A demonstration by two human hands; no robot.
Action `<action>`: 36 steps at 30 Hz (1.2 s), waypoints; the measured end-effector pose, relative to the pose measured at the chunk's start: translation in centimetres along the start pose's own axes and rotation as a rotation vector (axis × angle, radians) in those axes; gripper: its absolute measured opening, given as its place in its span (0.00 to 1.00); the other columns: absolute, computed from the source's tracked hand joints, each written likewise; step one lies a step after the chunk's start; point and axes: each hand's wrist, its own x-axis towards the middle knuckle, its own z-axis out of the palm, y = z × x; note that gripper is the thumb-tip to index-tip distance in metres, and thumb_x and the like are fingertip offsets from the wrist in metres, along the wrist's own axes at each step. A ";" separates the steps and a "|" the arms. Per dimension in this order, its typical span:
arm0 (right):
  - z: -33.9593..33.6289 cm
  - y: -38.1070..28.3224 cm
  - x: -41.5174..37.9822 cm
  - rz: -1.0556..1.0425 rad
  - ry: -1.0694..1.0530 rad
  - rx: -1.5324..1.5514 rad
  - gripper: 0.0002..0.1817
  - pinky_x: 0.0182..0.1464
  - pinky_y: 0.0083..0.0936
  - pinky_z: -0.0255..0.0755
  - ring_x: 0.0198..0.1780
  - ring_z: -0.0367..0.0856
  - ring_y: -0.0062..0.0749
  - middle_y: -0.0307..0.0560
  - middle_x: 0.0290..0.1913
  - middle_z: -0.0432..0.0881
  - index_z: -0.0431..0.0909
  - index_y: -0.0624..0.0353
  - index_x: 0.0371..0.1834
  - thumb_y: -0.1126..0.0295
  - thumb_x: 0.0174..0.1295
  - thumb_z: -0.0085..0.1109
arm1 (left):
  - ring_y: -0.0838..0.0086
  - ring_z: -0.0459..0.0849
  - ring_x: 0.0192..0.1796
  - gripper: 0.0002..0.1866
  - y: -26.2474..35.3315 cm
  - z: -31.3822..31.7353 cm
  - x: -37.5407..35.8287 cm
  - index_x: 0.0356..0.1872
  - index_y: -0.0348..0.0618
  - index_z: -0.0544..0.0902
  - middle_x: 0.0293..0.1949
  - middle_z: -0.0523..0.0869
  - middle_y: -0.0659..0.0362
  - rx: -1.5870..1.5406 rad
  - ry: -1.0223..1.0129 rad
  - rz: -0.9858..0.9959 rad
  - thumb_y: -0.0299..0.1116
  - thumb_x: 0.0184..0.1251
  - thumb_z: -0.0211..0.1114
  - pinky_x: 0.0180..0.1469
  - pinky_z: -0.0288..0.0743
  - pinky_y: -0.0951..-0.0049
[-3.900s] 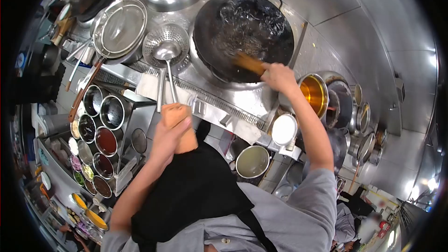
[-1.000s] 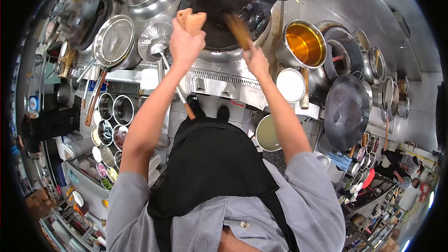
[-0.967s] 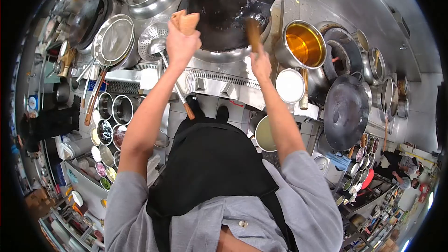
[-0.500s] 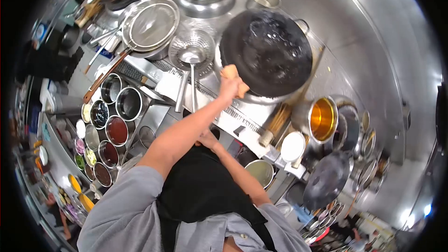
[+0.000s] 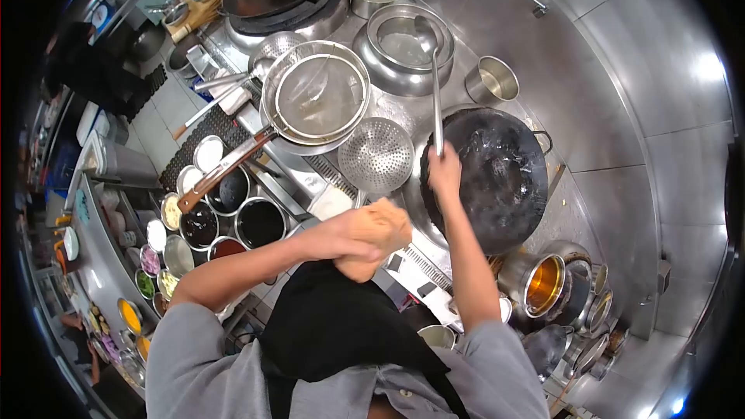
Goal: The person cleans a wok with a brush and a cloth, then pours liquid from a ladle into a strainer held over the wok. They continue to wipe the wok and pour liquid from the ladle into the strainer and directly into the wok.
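The ladle (image 5: 431, 70) is gripped in your right hand (image 5: 445, 173) at the lower end of its long handle, its bowl reaching beyond your fist over the steel water pot (image 5: 403, 50). The black wok (image 5: 489, 174) sits just beside that hand. Your left hand (image 5: 349, 237) is clenched around a folded tan cloth (image 5: 372, 237), held near your chest.

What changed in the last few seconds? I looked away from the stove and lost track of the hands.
The right hand let go of the wooden brush and now grips a long ladle reaching into the steel pot. The left hand left the wok rim and drew back, still clutching the folded cloth. The wok stays on its burner.
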 end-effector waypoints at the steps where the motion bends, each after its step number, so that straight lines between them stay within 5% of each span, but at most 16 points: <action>1: 0.6 -1.8 3.6 -0.082 0.106 -0.144 0.16 0.45 0.51 0.79 0.40 0.85 0.69 0.63 0.36 0.88 0.78 0.61 0.51 0.60 0.69 0.59 | 0.69 0.86 0.54 0.28 2.3 -1.2 -2.3 0.64 0.37 0.77 0.54 0.86 0.56 -0.039 -0.067 -0.046 0.34 0.65 0.75 0.58 0.80 0.68; 3: 3.7 -2.7 10.3 -0.059 0.205 -0.368 0.16 0.34 0.47 0.79 0.32 0.86 0.59 0.59 0.32 0.87 0.79 0.64 0.49 0.62 0.69 0.61 | 0.62 0.85 0.54 0.26 7.7 -2.3 -7.2 0.62 0.35 0.78 0.58 0.83 0.49 0.030 -0.343 0.047 0.39 0.67 0.71 0.55 0.81 0.66; 5: 5.1 -4.4 14.8 0.243 -0.132 0.346 0.11 0.17 0.30 0.69 0.18 0.77 0.30 0.44 0.26 0.81 0.79 0.64 0.40 0.66 0.69 0.63 | 0.55 0.84 0.53 0.26 12.4 -2.2 -10.5 0.60 0.32 0.79 0.61 0.79 0.41 0.136 -0.732 0.343 0.43 0.70 0.67 0.53 0.82 0.64; 7: 3.6 -4.1 17.4 0.751 -0.475 1.264 0.09 0.15 0.19 0.65 0.17 0.72 0.20 0.38 0.25 0.77 0.75 0.66 0.44 0.70 0.72 0.60 | 0.47 0.83 0.53 0.28 15.2 -2.0 -12.0 0.58 0.29 0.80 0.65 0.76 0.34 0.201 -1.018 0.542 0.48 0.73 0.63 0.50 0.83 0.62; 8: 2.2 -3.8 17.0 0.796 -0.566 1.570 0.12 0.14 0.12 0.60 0.17 0.68 0.12 0.36 0.25 0.72 0.70 0.71 0.53 0.72 0.75 0.55 | 0.44 0.83 0.53 0.29 16.3 -2.1 -12.2 0.57 0.28 0.80 0.66 0.74 0.30 0.254 -1.103 0.548 0.50 0.74 0.61 0.49 0.84 0.61; 9: 0.8 -4.3 16.4 0.778 -0.588 1.661 0.14 0.14 0.12 0.60 0.16 0.68 0.13 0.35 0.25 0.71 0.68 0.72 0.54 0.73 0.74 0.55 | 0.48 0.81 0.58 0.22 17.1 -2.7 -12.8 0.53 0.33 0.84 0.64 0.80 0.35 0.418 -1.160 0.467 0.45 0.78 0.57 0.50 0.84 0.64; 12: -2.0 -3.9 13.2 0.714 -0.596 1.948 0.15 0.15 0.13 0.60 0.16 0.67 0.14 0.34 0.25 0.71 0.67 0.74 0.57 0.73 0.74 0.54 | 0.54 0.85 0.50 0.21 17.5 -1.6 -10.5 0.52 0.32 0.84 0.58 0.84 0.42 0.383 -1.216 0.748 0.43 0.76 0.58 0.37 0.83 0.70; 15: -4.7 -4.7 12.1 0.577 -0.595 2.369 0.17 0.16 0.16 0.62 0.16 0.66 0.17 0.37 0.26 0.70 0.66 0.76 0.59 0.70 0.78 0.49 | 0.61 0.86 0.37 0.23 19.6 0.2 -6.8 0.60 0.26 0.79 0.44 0.88 0.47 0.226 -1.220 0.802 0.40 0.81 0.51 0.39 0.81 0.78; 17: -4.8 -4.7 13.9 0.397 -0.601 2.412 0.18 0.17 0.17 0.63 0.16 0.66 0.19 0.38 0.27 0.71 0.66 0.77 0.59 0.68 0.79 0.47 | 0.56 0.86 0.40 0.27 17.3 -0.7 -5.5 0.60 0.29 0.81 0.51 0.85 0.41 0.101 -1.174 0.786 0.46 0.77 0.57 0.37 0.83 0.71; 18: -4.8 -4.6 15.4 0.331 -0.552 2.454 0.19 0.17 0.17 0.63 0.16 0.66 0.18 0.38 0.27 0.70 0.66 0.77 0.59 0.67 0.80 0.47 | 0.49 0.85 0.41 0.30 15.3 -1.8 -4.8 0.58 0.27 0.80 0.56 0.82 0.35 0.054 -1.145 0.790 0.50 0.74 0.61 0.38 0.84 0.64; 20: -5.3 -5.7 18.0 0.211 -0.420 2.558 0.18 0.17 0.17 0.63 0.16 0.66 0.18 0.37 0.26 0.70 0.69 0.74 0.56 0.65 0.79 0.48 | 0.54 0.85 0.44 0.29 12.0 -3.5 -4.3 0.58 0.30 0.79 0.55 0.82 0.41 -0.055 -0.997 0.693 0.46 0.68 0.67 0.42 0.83 0.64; 24: -5.5 -5.1 18.5 0.055 -0.423 2.490 0.17 0.17 0.17 0.62 0.17 0.66 0.18 0.37 0.26 0.70 0.72 0.70 0.56 0.64 0.79 0.47 | 0.65 0.85 0.50 0.32 5.8 -4.0 -6.4 0.59 0.35 0.77 0.51 0.83 0.53 -0.296 0.070 0.163 0.39 0.56 0.79 0.51 0.82 0.66; 27: -5.7 -4.4 17.0 0.381 -0.313 1.933 0.10 0.16 0.17 0.61 0.16 0.66 0.18 0.39 0.24 0.72 0.77 0.60 0.47 0.64 0.77 0.53 | 0.69 0.84 0.55 0.33 -0.6 -4.0 -3.0 0.65 0.36 0.74 0.54 0.82 0.58 -0.157 0.531 0.068 0.30 0.60 0.78 0.60 0.79 0.66; 31: -1.5 -5.7 12.7 0.323 -0.041 0.727 0.07 0.14 0.24 0.60 0.15 0.67 0.23 0.38 0.21 0.73 0.74 0.57 0.42 0.69 0.69 0.61 | 0.69 0.83 0.55 0.30 -5.5 -3.1 0.0 0.66 0.37 0.73 0.54 0.82 0.58 -0.265 0.639 -0.015 0.24 0.61 0.71 0.59 0.78 0.67; 34: 2.7 -4.1 13.9 0.300 0.052 0.293 0.07 0.14 0.26 0.61 0.15 0.69 0.25 0.39 0.21 0.74 0.74 0.58 0.40 0.70 0.67 0.62 | 0.69 0.84 0.54 0.29 -8.3 -3.2 -0.4 0.64 0.37 0.74 0.53 0.83 0.58 -0.225 0.729 -0.056 0.22 0.59 0.69 0.58 0.79 0.67; 36: 4.9 -2.3 17.1 0.399 -0.132 0.671 0.07 0.15 0.24 0.60 0.14 0.66 0.24 0.38 0.21 0.73 0.75 0.61 0.42 0.71 0.68 0.62 | 0.70 0.85 0.53 0.28 -10.1 -2.9 -1.1 0.62 0.36 0.76 0.52 0.84 0.58 -0.217 0.808 -0.033 0.22 0.57 0.69 0.57 0.79 0.68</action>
